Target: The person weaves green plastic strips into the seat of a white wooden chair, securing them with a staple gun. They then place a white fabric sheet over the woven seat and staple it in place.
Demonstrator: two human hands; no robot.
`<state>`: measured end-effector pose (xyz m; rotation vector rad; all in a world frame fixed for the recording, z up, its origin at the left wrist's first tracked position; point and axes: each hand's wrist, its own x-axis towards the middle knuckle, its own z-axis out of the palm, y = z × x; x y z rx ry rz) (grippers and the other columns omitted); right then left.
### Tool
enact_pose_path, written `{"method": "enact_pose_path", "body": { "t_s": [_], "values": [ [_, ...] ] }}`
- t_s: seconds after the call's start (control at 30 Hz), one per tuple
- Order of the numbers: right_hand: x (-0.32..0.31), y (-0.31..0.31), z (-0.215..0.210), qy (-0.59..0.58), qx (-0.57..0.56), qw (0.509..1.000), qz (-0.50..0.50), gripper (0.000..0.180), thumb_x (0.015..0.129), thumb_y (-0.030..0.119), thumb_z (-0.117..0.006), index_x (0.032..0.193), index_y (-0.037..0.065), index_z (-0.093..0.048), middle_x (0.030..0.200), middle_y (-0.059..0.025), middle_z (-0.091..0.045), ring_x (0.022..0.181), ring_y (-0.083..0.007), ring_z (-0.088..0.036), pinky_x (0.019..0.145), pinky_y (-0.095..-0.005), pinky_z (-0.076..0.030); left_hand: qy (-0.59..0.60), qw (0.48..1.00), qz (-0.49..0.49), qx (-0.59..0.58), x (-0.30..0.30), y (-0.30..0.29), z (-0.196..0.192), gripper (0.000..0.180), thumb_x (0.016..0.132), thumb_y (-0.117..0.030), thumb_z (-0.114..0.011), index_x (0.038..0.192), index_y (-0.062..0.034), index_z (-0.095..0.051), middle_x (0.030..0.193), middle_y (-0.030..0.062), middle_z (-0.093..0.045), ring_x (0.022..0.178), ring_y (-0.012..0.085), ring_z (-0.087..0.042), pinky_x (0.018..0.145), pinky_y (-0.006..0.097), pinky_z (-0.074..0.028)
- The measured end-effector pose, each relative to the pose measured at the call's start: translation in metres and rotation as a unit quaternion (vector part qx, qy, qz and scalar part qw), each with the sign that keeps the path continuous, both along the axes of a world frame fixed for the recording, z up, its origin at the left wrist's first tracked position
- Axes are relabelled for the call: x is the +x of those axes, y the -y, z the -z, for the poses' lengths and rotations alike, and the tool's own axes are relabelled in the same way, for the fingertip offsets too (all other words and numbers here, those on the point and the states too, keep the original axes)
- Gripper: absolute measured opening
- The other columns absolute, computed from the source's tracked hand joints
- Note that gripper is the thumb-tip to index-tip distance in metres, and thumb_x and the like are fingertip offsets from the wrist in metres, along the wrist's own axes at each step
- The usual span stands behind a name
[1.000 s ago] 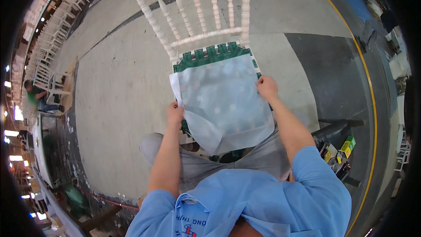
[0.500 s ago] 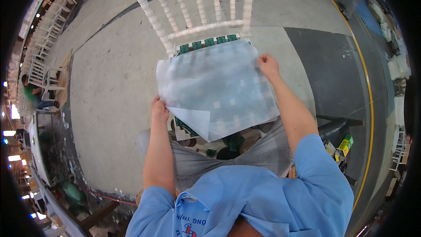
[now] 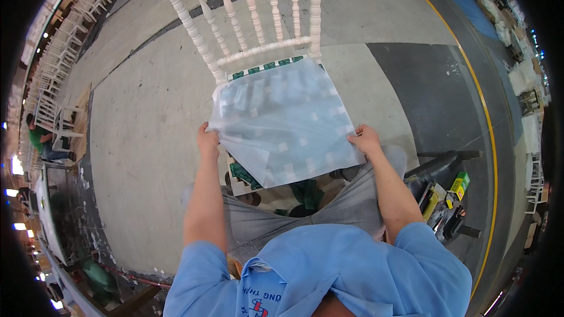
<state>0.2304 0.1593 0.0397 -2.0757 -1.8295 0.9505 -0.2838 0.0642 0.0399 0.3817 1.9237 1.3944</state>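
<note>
Concrete floor point(image 3: 141, 158) below — left hand point(image 3: 207, 139) and right hand point(image 3: 365, 140) fingers clamped on translucent plastic sheet point(image 3: 285, 120) over white chair point(image 3: 252, 29).

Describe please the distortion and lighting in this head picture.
Head view: strong fisheye, the yellow floor line bends, corners are black; light is even, shadows soft. Both hands look sharp, holding the translucent sheet over the white chair.
</note>
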Motion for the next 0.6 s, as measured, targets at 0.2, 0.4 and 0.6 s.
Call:
{"method": "enact_pose_path", "body": {
  "t_s": [0.2, 0.4, 0.6],
  "values": [
    [0.011, 0.003, 0.004, -0.031, -0.047, 0.998, 0.030, 0.054, 0.076, 0.032, -0.093, 0.113, 0.001, -0.070, 0.110, -0.0201, -0.076, 0.102, -0.0335, -0.073, 0.090, -0.0429, -0.057, -0.065, 0.994, -0.055, -0.071, 0.026, 0.010, 0.012, 0.093, 0.082, -0.002, -0.071, 0.165, 0.0009, -0.029, 0.141, 0.0298, -0.061, 0.119, 0.0368, -0.069, 0.093, 0.045, -0.059],
    [0.006, -0.001, -0.001, -0.093, -0.091, 0.991, 0.036, 0.051, 0.081, 0.015, -0.091, 0.122, -0.004, -0.067, 0.108, -0.0163, -0.075, 0.094, -0.0264, -0.071, 0.083, -0.0395, -0.056, 0.076, 0.983, 0.096, -0.135, 0.038, 0.046, 0.016, 0.091, 0.086, -0.002, -0.068, 0.167, 0.0033, -0.025, 0.156, 0.0298, -0.050, 0.139, 0.0401, -0.057, 0.113, 0.045, -0.050],
    [0.019, -0.004, 0.005, -0.108, -0.114, 0.986, 0.054, 0.050, 0.084, 0.014, -0.089, 0.124, -0.004, -0.066, 0.109, -0.0165, -0.075, 0.097, -0.0280, -0.072, 0.081, -0.0436, -0.057, -0.388, 0.905, 0.059, -0.161, 0.061, 0.037, -0.026, 0.079, 0.090, -0.005, -0.071, 0.162, -0.0006, -0.039, 0.156, 0.0273, -0.053, 0.143, 0.0434, -0.052, 0.119, 0.047, -0.043]
  ]
}}
